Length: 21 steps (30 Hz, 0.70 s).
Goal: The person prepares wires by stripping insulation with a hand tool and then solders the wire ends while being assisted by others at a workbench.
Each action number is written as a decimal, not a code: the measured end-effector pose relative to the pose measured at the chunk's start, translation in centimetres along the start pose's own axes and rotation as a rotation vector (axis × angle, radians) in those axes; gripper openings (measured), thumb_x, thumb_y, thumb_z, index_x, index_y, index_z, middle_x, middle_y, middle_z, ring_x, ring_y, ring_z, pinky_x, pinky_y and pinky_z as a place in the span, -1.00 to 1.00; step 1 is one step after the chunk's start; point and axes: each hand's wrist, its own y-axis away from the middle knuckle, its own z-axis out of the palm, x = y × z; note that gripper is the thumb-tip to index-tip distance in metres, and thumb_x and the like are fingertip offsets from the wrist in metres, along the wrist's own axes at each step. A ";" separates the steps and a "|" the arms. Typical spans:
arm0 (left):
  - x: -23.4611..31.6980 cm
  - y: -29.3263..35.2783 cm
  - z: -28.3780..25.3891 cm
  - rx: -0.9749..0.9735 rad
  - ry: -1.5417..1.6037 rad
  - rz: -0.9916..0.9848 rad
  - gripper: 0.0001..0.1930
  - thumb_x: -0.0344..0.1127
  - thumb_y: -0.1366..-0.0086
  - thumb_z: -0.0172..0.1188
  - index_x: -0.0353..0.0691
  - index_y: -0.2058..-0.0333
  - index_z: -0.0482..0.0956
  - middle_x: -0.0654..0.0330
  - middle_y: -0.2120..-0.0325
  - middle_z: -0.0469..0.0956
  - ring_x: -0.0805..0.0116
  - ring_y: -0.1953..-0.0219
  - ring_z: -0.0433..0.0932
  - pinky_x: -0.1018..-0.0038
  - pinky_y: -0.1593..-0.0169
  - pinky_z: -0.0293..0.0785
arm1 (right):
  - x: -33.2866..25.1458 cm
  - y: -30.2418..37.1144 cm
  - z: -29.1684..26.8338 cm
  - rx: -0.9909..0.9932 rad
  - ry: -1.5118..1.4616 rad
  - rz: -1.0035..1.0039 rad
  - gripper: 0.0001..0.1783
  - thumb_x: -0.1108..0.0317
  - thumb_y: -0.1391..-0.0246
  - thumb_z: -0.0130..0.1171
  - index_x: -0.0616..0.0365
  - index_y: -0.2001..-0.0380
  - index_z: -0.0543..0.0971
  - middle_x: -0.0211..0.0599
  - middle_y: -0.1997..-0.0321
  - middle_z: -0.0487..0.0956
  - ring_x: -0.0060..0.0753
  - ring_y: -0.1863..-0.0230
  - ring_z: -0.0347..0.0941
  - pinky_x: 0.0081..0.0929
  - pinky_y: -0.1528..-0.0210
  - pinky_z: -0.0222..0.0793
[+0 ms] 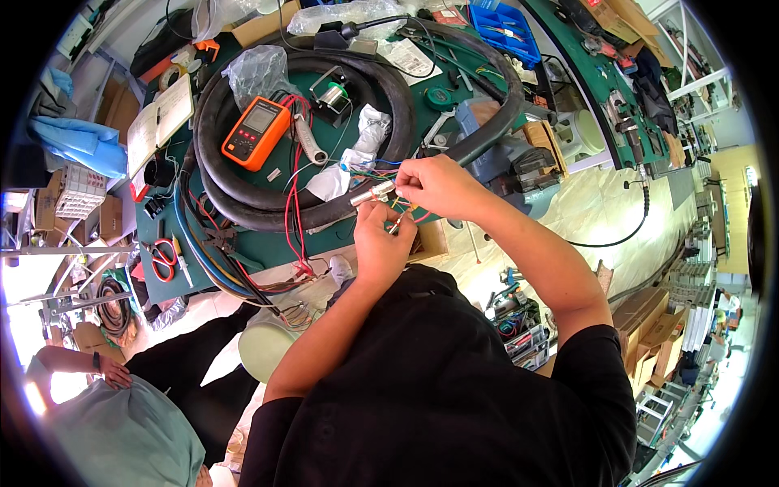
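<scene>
A silver cylindrical metal connector [371, 196] lies over the table's front edge, in line with the thick black cable. My left hand [381, 247] is closed beneath it, thumb and fingertips against its underside. A slim, dark and silver tool [396, 224] pokes out of the same hand; its kind is unclear. From the right, my right hand [436, 187] reaches over, fingers pinched at the connector's right end. Whether a wire lies in that pinch is hidden. Thin coloured wires [381, 171] run just behind the connector.
A coil of thick black cable [213, 174] covers much of the green table. Within it lie an orange multimeter [256, 132] and a solder spool [333, 95]. Red-handled scissors [165, 260] lie at the left, a blue bin [505, 32] at the back. Another person [122, 422] is at lower left.
</scene>
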 end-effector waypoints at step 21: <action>0.4 0.0 -0.2 -0.009 0.024 -0.010 -0.85 -0.49 -0.05 0.27 -0.36 0.53 0.44 0.06 0.48 0.43 0.16 0.39 0.43 0.34 0.24 0.38 | -0.1 -0.1 -0.2 -0.046 -0.129 0.068 -0.84 0.41 0.01 0.26 0.26 0.36 0.56 -0.32 0.56 0.58 -0.58 0.53 0.48 -0.54 0.44 0.38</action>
